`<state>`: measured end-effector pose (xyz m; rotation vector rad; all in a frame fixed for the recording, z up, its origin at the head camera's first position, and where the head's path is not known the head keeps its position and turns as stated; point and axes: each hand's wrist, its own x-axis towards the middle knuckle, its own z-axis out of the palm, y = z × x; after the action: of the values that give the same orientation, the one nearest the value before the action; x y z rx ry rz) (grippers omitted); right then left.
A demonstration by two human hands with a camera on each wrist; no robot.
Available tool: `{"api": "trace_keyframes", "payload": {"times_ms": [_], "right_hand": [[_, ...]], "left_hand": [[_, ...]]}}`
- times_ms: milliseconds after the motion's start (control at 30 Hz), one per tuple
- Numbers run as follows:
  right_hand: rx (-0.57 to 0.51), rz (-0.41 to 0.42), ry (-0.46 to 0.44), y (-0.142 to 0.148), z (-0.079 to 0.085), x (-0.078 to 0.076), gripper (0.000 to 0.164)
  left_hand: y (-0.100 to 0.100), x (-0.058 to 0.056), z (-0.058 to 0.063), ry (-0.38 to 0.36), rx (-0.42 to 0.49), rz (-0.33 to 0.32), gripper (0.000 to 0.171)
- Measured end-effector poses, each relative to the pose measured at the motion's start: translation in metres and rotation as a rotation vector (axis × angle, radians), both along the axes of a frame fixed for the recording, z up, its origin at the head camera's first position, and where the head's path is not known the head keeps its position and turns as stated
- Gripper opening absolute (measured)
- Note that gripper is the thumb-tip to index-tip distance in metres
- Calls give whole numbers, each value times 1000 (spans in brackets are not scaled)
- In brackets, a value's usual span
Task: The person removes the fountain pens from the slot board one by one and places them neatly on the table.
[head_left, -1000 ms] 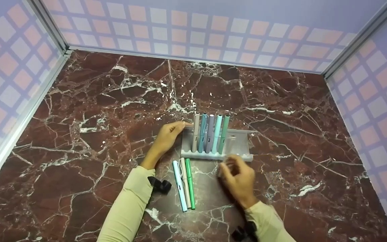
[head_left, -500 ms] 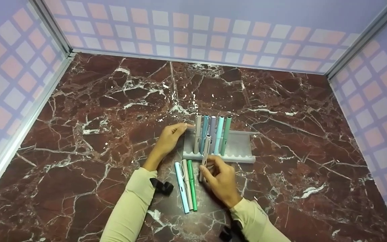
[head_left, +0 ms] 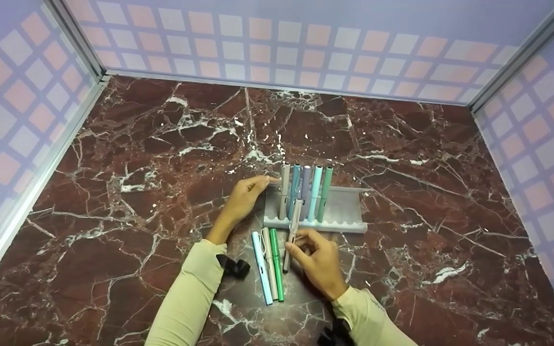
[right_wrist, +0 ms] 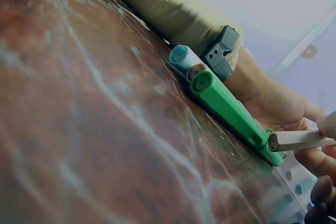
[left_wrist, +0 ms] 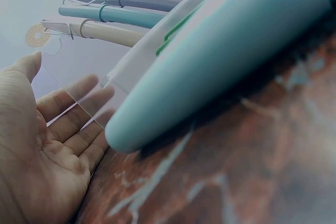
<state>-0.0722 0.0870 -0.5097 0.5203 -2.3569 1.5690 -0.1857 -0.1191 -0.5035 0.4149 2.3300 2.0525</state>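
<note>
A clear pen stand [head_left: 344, 206] with a notched front rail holds several capped pens [head_left: 316, 192] leaning side by side. My left hand [head_left: 244, 199] is at its back left corner. In the left wrist view, that hand's nearly straight fingers [left_wrist: 79, 111] lie behind the transparent panel, its thumb by the edge. My right hand [head_left: 320, 262] pinches a grey-beige pen [head_left: 294, 218], tilted in front of the stand; its round end [right_wrist: 273, 141] shows in the right wrist view. Left of this hand lie three pens: light blue [head_left: 261, 269], beige [head_left: 270, 264] and green [head_left: 277, 264].
The dark red marbled tabletop [head_left: 171, 187] spreads around the stand. Checked panels [head_left: 301, 48] wall in the back and both sides. On each sleeved forearm sits a black wrist camera [head_left: 233, 266].
The right hand came leftward from the stand's right front, where it was blurred, to beside the loose pens. It has since shifted slightly nearer with the grey-beige pen. The left hand stays put.
</note>
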Motion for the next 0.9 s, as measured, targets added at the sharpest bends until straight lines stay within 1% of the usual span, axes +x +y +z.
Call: {"api": "trace_keyframes", "payload": {"times_ms": [133, 300, 467, 633, 767, 900], "right_hand": [[11, 7, -35, 4, -3, 8, 16], [57, -13, -87, 7, -3, 24, 16], [111, -35, -102, 9, -3, 36, 17], [181, -63, -100, 7, -1, 38, 19], [209, -66, -120, 7, 1, 38, 21], [228, -65, -134, 7, 3, 38, 22]], "left_hand": [[0, 0, -1, 13, -4, -5, 32], [0, -1, -2, 32, -13, -7, 32], [1, -3, -1, 14, 2, -6, 32], [3, -3, 0, -12, 2, -2, 32], [2, -3, -1, -24, 10, -4, 32], [1, -2, -1, -21, 26, -3, 31]]}}
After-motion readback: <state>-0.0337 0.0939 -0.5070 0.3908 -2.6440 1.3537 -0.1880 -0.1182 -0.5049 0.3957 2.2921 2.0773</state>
